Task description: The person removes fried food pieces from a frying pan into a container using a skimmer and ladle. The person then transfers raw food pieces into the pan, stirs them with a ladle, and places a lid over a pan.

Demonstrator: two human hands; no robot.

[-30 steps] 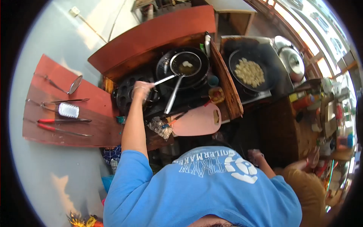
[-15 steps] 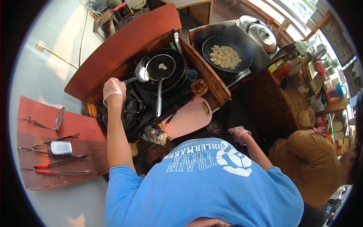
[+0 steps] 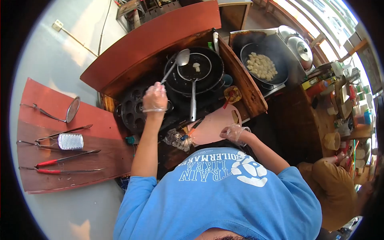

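My left hand [image 3: 155, 97], in a clear plastic glove, is closed around the handle of a metal spatula [image 3: 183, 57]. The spatula's head is over the far left part of a black pan [image 3: 218, 74]. A long-handled round strainer [image 3: 193, 96] lies across that pan, with a few pale pieces [image 3: 196, 67] inside its ring. My gloved right hand [image 3: 236, 133] is over the right edge of a pink cutting board [image 3: 214, 125], fingers loosely bent and apart, with nothing visible in them. A plastic bag [image 3: 178, 140] and an orange-handled tool [image 3: 195, 127] lie at the board's left.
A second pan [image 3: 245, 52] of pale chunks steams at the right, behind a wooden partition [image 3: 244, 72]. A round-hollowed mould pan [image 3: 130, 114] sits left. Tongs [image 3: 68, 171] and a grater [image 3: 71, 141] hang on a red board. A co-worker in brown [image 3: 334, 188] stands right.
My left hand has moved right and down in the view, and the spatula's head now points up toward the pan's far side. My right hand has come left to the cutting board. The view has shifted.
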